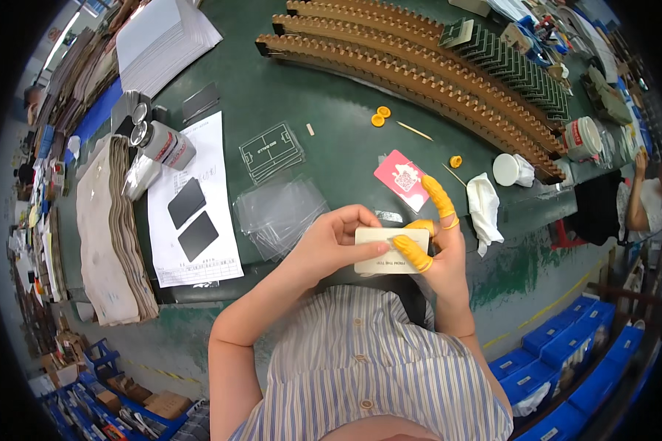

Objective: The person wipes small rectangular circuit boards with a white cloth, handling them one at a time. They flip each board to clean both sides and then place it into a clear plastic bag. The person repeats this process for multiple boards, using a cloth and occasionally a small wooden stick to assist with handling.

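A small cream card (387, 248) is held between both hands above the near edge of the green table (331, 125). My left hand (338, 241) pinches its left end with bare fingers. My right hand (440, 239) grips its right end and wears yellow finger cots on thumb and fingers; its forefinger points up. A pink card (400, 178) with a white pattern lies on the table just beyond the hands. A stack of clear plastic sleeves (279, 213) lies to the left of my left hand.
Long slotted cardboard racks (419, 73) holding dark plates curve across the far table. A paper sheet (195, 202) carries two black plates. A white cloth (485, 206), white tubs (581, 138), loose yellow cots (379, 116), grey bottle (165, 143), folded fabric (110, 228). Another person (640, 198) at right. Blue bins (559, 360) below.
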`<act>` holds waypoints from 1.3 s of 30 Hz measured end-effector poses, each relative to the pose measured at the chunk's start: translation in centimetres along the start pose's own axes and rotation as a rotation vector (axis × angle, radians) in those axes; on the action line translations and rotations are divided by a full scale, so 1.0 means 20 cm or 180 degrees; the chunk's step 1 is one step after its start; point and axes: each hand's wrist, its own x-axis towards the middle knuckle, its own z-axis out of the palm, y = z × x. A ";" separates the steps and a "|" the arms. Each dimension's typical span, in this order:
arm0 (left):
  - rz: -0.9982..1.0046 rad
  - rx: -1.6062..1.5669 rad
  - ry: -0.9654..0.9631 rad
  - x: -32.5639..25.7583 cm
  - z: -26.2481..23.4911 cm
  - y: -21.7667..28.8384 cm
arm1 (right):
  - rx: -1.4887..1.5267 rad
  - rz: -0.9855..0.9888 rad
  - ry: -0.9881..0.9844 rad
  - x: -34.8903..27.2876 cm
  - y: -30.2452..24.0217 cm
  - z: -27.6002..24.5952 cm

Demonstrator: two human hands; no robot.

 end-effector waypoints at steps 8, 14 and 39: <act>-0.0434 -0.0335 -0.0082 0.02 -0.03 0.01 | -0.3492 -0.1143 0.2213 0.07 -0.01 -0.35; -0.0324 -0.0717 0.0307 0.05 0.03 -0.01 | -0.3839 -0.0738 0.1856 0.03 0.04 -0.38; 0.0347 -0.0501 0.0605 0.08 0.12 0.02 | -0.2522 -0.2249 0.0040 -0.08 0.10 -0.19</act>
